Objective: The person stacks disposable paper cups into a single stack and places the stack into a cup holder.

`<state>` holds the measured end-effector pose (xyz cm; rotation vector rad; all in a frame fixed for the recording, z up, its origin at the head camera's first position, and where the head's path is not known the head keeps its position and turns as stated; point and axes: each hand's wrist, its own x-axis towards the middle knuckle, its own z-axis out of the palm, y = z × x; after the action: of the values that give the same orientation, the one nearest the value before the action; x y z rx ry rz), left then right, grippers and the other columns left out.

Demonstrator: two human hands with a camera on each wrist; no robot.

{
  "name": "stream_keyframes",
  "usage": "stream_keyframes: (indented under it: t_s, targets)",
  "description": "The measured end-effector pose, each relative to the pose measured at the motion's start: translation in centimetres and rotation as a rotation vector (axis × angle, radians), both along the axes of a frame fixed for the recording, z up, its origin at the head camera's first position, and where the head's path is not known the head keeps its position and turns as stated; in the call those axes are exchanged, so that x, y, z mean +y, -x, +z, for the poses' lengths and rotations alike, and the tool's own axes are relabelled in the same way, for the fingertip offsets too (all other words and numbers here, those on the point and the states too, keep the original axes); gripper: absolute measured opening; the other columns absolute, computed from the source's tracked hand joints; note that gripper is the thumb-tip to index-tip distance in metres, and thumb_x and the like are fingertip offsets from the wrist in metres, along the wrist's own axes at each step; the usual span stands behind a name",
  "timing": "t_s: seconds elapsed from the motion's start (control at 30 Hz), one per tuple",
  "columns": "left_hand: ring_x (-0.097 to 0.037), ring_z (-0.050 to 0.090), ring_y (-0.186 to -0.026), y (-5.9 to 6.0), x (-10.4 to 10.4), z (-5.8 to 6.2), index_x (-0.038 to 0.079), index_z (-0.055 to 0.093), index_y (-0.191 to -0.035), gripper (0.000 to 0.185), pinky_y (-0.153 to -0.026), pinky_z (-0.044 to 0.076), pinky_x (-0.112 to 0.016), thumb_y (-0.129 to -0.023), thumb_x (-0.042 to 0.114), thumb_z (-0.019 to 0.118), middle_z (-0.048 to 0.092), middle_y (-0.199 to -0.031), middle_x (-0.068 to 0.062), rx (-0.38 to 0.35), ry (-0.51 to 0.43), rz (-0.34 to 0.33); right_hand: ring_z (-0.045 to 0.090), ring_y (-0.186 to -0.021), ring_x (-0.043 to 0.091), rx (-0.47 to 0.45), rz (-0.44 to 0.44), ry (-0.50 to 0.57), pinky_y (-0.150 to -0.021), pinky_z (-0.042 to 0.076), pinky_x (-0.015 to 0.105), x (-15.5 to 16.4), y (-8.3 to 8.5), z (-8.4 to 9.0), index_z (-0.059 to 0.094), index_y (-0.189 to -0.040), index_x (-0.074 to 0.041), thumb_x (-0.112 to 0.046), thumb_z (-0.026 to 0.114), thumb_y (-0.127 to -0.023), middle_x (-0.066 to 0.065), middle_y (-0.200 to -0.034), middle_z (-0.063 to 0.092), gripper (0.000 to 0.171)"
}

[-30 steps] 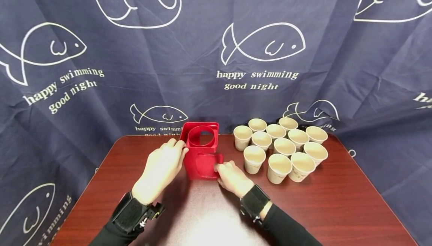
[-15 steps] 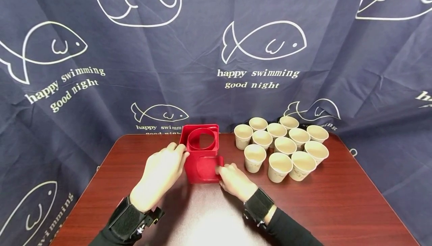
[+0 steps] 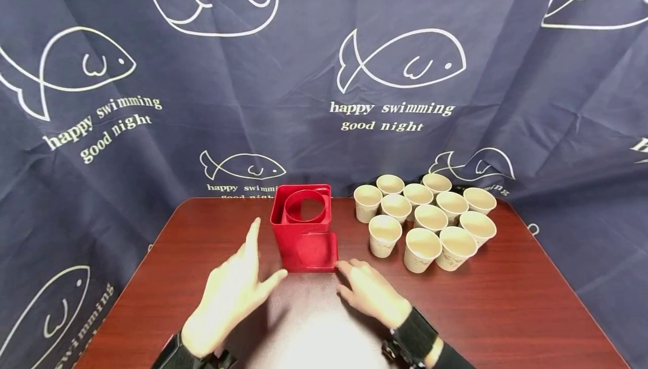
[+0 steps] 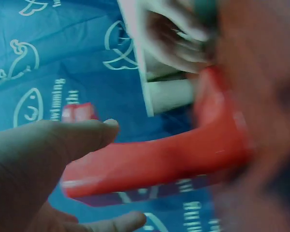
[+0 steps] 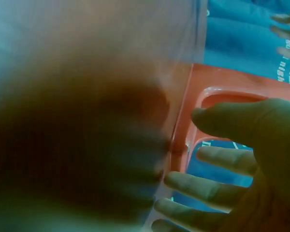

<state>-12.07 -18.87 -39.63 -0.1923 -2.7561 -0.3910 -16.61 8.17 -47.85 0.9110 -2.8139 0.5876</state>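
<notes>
Presently neither hand has hold of anything. The left hand (image 3: 228,296) hovers with fingers straight and thumb spread, its forefinger tip just beside the lower left edge of the red square plastic cup holder (image 3: 304,228), apart from it as far as the head view shows. The right hand (image 3: 372,296) lies low over the table with fingers loosely extended, fingertips near the holder's front right corner; whether they touch it cannot be told. Both wrist views are badly blurred: the left shows the spread left hand (image 4: 43,164) before a red edge, the right shows the relaxed fingers (image 5: 232,159) close to the red wall with its recessed panel.

The holder stands upright at about 12 o'clock from the hands, near mid-table. Judged by appearance, it is a rigid moulded shell, light for its bulk, with smooth glossy walls likely to slip under a single fingertip. Its open round well at the top and the notched front face offer edges; opposing flat walls at 9 and 3 o'clock look the soundest place for a two-handed hold.

At 2 o'clock from the holder stands a cluster of eleven cream paper cups (image 3: 430,220), upright, mouths open, packed closely; the nearest sits just beside the holder's right wall. These are thin and easily toppled, and crowd the right-hand approach. The reddish-brown wooden table (image 3: 506,301) backs onto a navy fish-printed cloth (image 3: 324,76).
</notes>
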Motion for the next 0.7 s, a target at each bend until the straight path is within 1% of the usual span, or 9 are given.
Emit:
stream_keyframes:
  t_s: [0.13, 0.2, 0.27, 0.37, 0.47, 0.5, 0.53, 0.6, 0.7]
  targets:
    - [-0.037, 0.074, -0.085, -1.7, 0.2, -2.4, 0.008, 0.029, -0.158, 0.112, -0.063, 0.061, -0.053, -0.074, 0.053, 0.088, 0.070, -0.121, -0.021, -0.143, -0.047, 0.075, 0.067, -0.114, 0.026, -0.023, -0.026, 0.041, -0.099, 0.056, 0.045, 1.8, -1.8, 0.0, 0.064, -0.130, -0.004, -0.021, 0.079, -0.088, 0.010, -0.120, 0.070, 0.047]
    - [-0.036, 0.073, -0.092, -2.6, 0.6, -3.4, 0.008, 0.032, -0.157, 0.113, -0.069, 0.062, -0.056, -0.071, 0.058, 0.088, 0.070, -0.120, -0.019, -0.217, -0.056, 0.097, 0.066, -0.115, 0.024, 0.015, -0.062, 0.072, -0.099, 0.056, 0.044, 2.6, -2.7, 0.0, 0.066, -0.129, -0.005, -0.025, 0.082, -0.085, 0.008, -0.121, 0.071, 0.051]
    - [-0.034, 0.071, -0.096, -3.4, 1.1, -4.4, 0.009, 0.036, -0.155, 0.113, -0.072, 0.062, -0.056, -0.069, 0.061, 0.087, 0.070, -0.118, -0.016, -0.266, -0.045, 0.098, 0.067, -0.114, 0.023, 0.086, -0.109, 0.110, -0.097, 0.057, 0.043, 3.1, -3.6, -0.2, 0.068, -0.126, -0.008, -0.029, 0.085, -0.081, 0.005, -0.119, 0.072, 0.053]
    - [-0.032, 0.068, -0.102, -4.3, 1.8, -5.6, 0.010, 0.042, -0.153, 0.111, -0.074, 0.061, -0.055, -0.067, 0.063, 0.087, 0.068, -0.121, -0.013, -0.279, -0.011, 0.058, 0.068, -0.112, 0.021, 0.192, -0.187, 0.169, -0.093, 0.058, 0.043, 4.0, -4.9, -0.3, 0.071, -0.123, -0.012, -0.034, 0.089, -0.074, 0.002, -0.116, 0.073, 0.057]
    - [-0.033, 0.064, -0.111, -4.7, 2.4, -6.4, 0.012, 0.044, -0.152, 0.108, -0.078, 0.060, -0.054, -0.067, 0.064, 0.086, 0.065, -0.129, -0.011, -0.249, 0.038, 0.009, 0.067, -0.115, 0.025, 0.267, -0.236, 0.197, -0.097, 0.055, 0.043, 4.8, -5.9, -0.1, 0.071, -0.123, -0.012, -0.036, 0.091, -0.070, 0.000, -0.117, 0.073, 0.061]
    - [-0.033, 0.063, -0.114, -4.8, 2.6, -6.6, 0.013, 0.044, -0.153, 0.109, -0.081, 0.060, -0.054, -0.066, 0.065, 0.085, 0.064, -0.132, -0.011, -0.245, 0.045, -0.003, 0.067, -0.117, 0.028, 0.289, -0.242, 0.199, -0.101, 0.052, 0.041, 5.1, -6.2, -0.1, 0.071, -0.123, -0.011, -0.036, 0.091, -0.069, 0.001, -0.118, 0.073, 0.063]
    - [-0.033, 0.061, -0.118, -4.8, 2.8, -6.7, 0.013, 0.044, -0.153, 0.110, -0.083, 0.059, -0.055, -0.066, 0.066, 0.085, 0.062, -0.135, -0.011, -0.245, 0.051, -0.015, 0.067, -0.118, 0.031, 0.311, -0.247, 0.196, -0.108, 0.047, 0.037, 5.4, -6.5, 0.0, 0.071, -0.124, -0.010, -0.036, 0.091, -0.068, 0.003, -0.120, 0.073, 0.065]
    - [-0.035, 0.056, -0.126, -4.8, 3.2, -6.7, 0.014, 0.042, -0.154, 0.112, -0.088, 0.058, -0.057, -0.065, 0.068, 0.084, 0.059, -0.140, -0.011, -0.249, 0.061, -0.033, 0.065, -0.120, 0.036, 0.346, -0.245, 0.190, -0.120, 0.033, 0.027, 6.1, -7.0, 0.1, 0.070, -0.126, -0.008, -0.036, 0.091, -0.066, 0.008, -0.124, 0.072, 0.070]
    - [-0.040, 0.049, -0.135, -4.8, 4.0, -6.5, 0.015, 0.041, -0.155, 0.114, -0.096, 0.055, -0.061, -0.064, 0.069, 0.083, 0.055, -0.146, -0.012, -0.251, 0.056, -0.057, 0.064, -0.120, 0.040, 0.393, -0.244, 0.183, -0.126, 0.009, 0.014, 6.9, -7.7, 0.1, 0.069, -0.128, -0.007, -0.040, 0.090, -0.065, 0.016, -0.129, 0.069, 0.074]
